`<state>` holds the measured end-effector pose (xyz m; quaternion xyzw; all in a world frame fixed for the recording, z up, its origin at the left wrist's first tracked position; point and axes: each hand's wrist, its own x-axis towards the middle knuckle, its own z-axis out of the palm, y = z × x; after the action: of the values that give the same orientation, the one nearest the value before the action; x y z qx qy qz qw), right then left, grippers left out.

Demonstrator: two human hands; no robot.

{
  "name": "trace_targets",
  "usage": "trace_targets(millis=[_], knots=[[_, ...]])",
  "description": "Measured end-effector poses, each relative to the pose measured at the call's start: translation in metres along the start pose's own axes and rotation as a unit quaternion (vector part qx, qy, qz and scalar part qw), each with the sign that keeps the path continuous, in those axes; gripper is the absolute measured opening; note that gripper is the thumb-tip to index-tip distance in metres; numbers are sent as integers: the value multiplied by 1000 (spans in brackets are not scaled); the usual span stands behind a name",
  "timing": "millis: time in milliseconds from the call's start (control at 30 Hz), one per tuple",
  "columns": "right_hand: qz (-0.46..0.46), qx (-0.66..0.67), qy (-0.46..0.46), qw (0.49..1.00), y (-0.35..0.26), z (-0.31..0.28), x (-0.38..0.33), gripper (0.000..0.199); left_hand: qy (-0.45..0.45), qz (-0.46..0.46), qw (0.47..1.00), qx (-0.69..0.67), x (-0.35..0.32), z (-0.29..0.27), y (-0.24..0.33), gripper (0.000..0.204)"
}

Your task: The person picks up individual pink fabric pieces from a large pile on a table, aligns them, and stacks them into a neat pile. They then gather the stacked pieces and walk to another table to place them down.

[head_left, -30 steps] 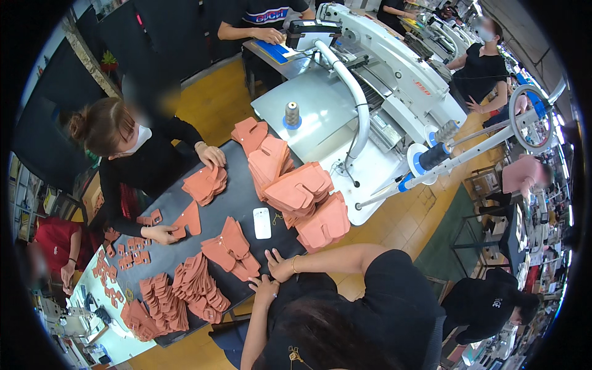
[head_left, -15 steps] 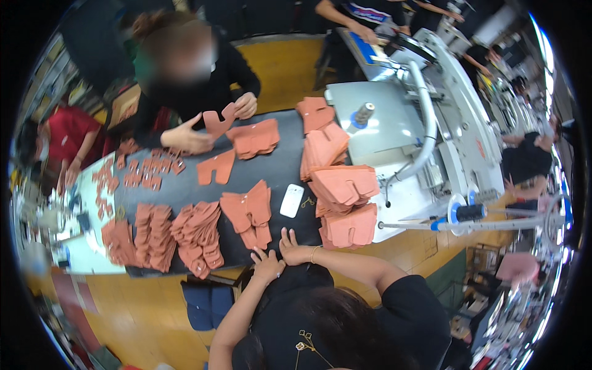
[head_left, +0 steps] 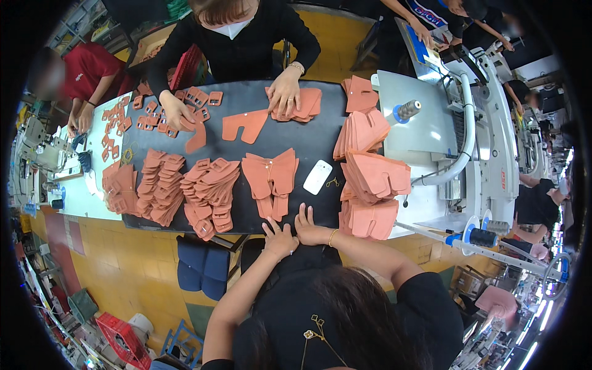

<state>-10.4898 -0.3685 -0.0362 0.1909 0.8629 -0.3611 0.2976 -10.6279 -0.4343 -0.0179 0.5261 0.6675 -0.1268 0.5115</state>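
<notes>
Since half a second ago the whole scene has swung round: the black worktable point(head_left: 308, 139) now lies level across the view, and both of the wearer's hands have stayed at its near edge. The left hand point(head_left: 280, 239) rests there with fingers spread and flat, holding nothing, its fingertips just short of a fanned stack of terracotta leather pieces point(head_left: 270, 179). The right hand point(head_left: 308, 229) lies beside it, touching it, fingers likewise open and stretched toward the same stack; a thin gold bracelet point(head_left: 333, 237) circles that wrist.

Just right of the stack lies a white phone point(head_left: 317, 177), with a small metal clip point(head_left: 333, 182) beside it. Farther right, taller piles of the same leather cuts point(head_left: 376, 176) stand at the table's end, partly overlapping the grey bed of a sewing machine point(head_left: 431, 132), where a thread cone point(head_left: 407, 110) stands upright. To the left of the hands, rows of smaller buckle-shaped pieces point(head_left: 209, 188) and more piles point(head_left: 160, 185) are laid out in lines.

Across the table a person in black point(head_left: 240, 43) presses one hand on a small stack point(head_left: 299, 103) and the other on a single curved piece point(head_left: 197, 132); a larger flat cut point(head_left: 245, 125) lies between them. Little square pieces point(head_left: 148, 114) are scattered toward the far left, where a person in a red shirt point(head_left: 86, 68) leans over a pale bench point(head_left: 92, 179).
</notes>
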Motion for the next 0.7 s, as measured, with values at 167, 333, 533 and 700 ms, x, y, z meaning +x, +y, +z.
trace_targets(millis=[167,333,533,700], knots=[[12,-3,-10,1000,-2,-3,0,68,-11,-6,1000,3,0,-3,1,62],[22,47,-9,999,-3,-7,-3,71,-27,-13,999,-19,-2,-6,4,60],[35,51,19,998,-2,-3,-1,67,-34,-14,999,-1,0,-8,2,62],[72,78,102,989,-18,-41,-44,42,-12,6,1000,-23,4,-1,-4,62]])
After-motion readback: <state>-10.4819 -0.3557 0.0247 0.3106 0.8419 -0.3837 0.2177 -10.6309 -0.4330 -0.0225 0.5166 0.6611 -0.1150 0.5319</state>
